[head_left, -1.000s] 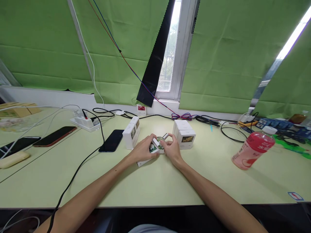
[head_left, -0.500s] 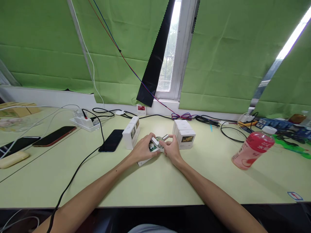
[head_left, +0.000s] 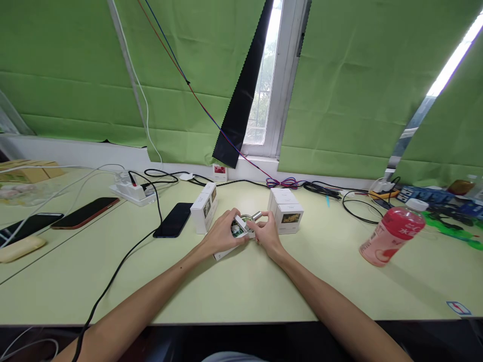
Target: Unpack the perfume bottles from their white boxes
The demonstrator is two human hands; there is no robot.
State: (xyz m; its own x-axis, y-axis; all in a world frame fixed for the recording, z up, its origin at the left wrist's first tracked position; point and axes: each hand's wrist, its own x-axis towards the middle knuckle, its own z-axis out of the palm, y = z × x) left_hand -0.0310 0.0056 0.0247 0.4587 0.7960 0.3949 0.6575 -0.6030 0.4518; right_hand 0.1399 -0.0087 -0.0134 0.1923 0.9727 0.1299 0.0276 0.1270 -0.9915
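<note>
Near the middle of the table, my left hand (head_left: 221, 234) is closed around a small white box (head_left: 224, 253). A green floral picture shows on the box between my fingers. My right hand (head_left: 267, 234) grips what looks like a perfume bottle (head_left: 256, 216), with a round clear body and a silver cylindrical cap. The bottle lies tilted against the end of the box; whether part of it is inside, I cannot tell. White boxes (head_left: 202, 213) stand just left of my left hand. More white boxes (head_left: 290, 218) stand right behind my right hand.
A dark phone (head_left: 174, 219) lies on the left, beside a black cable (head_left: 124, 247). Further left are a power strip (head_left: 134, 193) and another phone (head_left: 86, 212). A pink drink bottle (head_left: 392, 234) stands on the right. Bundled cables (head_left: 322, 188) run along the wall.
Both hands keep nearly the same hold and place. The whole view shifts slightly; the box and bottle barely move.
</note>
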